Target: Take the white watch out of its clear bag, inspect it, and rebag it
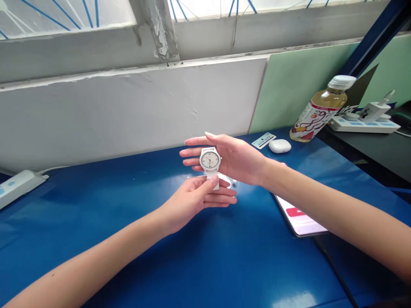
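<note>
A white wristwatch point(210, 160) with a round pale dial faces up above the blue table. My left hand point(201, 193) pinches its white strap between the thumb and the fingers below. Part of the strap loops out to the right of that thumb. Just behind the watch, my right hand point(229, 156) is open, palm turned up and fingers stretched to the left. The watch case overlaps its fingers; whether they touch it I cannot tell. Under the hands, a shiny clear item point(235, 185) is mostly hidden.
A phone or tablet point(300, 216) with a lit screen lies under my right forearm. Behind it are a white earbud case point(280, 146), a printed card point(263, 140) and a drink bottle point(317, 111). Power strips point(366, 125) stand at both sides. A wall borders the blue table point(96, 192).
</note>
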A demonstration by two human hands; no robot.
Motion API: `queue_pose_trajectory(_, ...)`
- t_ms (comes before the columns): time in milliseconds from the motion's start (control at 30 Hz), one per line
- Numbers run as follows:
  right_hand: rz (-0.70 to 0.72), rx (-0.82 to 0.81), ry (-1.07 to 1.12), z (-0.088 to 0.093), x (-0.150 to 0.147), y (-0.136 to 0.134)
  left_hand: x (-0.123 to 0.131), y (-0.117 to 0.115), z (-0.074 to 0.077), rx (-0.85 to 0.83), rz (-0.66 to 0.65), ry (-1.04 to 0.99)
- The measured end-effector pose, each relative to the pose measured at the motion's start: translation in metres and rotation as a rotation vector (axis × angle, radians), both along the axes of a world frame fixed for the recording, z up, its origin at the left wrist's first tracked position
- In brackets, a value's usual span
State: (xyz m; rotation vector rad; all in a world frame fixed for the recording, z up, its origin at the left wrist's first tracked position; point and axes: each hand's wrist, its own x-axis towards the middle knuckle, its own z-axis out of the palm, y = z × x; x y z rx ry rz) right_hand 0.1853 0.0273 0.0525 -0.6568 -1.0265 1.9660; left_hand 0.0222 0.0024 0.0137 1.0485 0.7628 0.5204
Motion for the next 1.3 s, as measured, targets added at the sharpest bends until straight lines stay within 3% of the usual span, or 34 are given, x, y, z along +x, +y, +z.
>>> queue_pose_trajectory(433, -0.012, 0.043, -0.081, -0.009, 0.001, 0.004, -0.002, 0.001, -0.004, -0.048, -0.045, -0.062)
queue_pose_trajectory(533, -0.047, 0.155, -0.139, -0.011, 0.001, 0.005, -0.002, 0.004, -0.001, -0.038, 0.056, -0.025)
queue_pose_trajectory(633, -0.146, 0.408, -0.31, -0.01, 0.002, 0.004, -0.005, 0.009, 0.003, 0.017, 0.16, 0.014)
queue_pose_trajectory(733, -0.274, 0.767, -0.581, -0.007, 0.007, 0.0, -0.009, 0.013, 0.005, 0.24, 0.205, 0.079)
queue_pose_trajectory(833, -0.374, 1.069, -0.844, -0.009, 0.019, -0.011, -0.014, 0.011, 0.001, 0.675, 0.26, 0.284)
queue_pose_trajectory(900, -0.432, 1.203, -0.934, -0.017, 0.029, -0.022, -0.017, 0.009, -0.004, 1.008, 0.261, 0.418)
queue_pose_trajectory(967, -0.45, 1.231, -0.957, -0.027, 0.037, -0.035, -0.019, 0.008, -0.012, 1.279, 0.212, 0.468)
queue_pose_trajectory(1067, -0.475, 1.234, -0.967, -0.041, 0.047, -0.05, -0.021, 0.01, -0.022, 1.488, 0.13, 0.541)
queue_pose_trajectory(1133, -0.417, 1.234, -0.987, -0.047, 0.051, -0.055, -0.022, 0.013, -0.025, 1.582, 0.115, 0.565)
queue_pose_trajectory(1300, -0.318, 1.328, -0.914, -0.049, 0.059, -0.055, -0.022, 0.013, -0.025, 1.636, 0.038, 0.623)
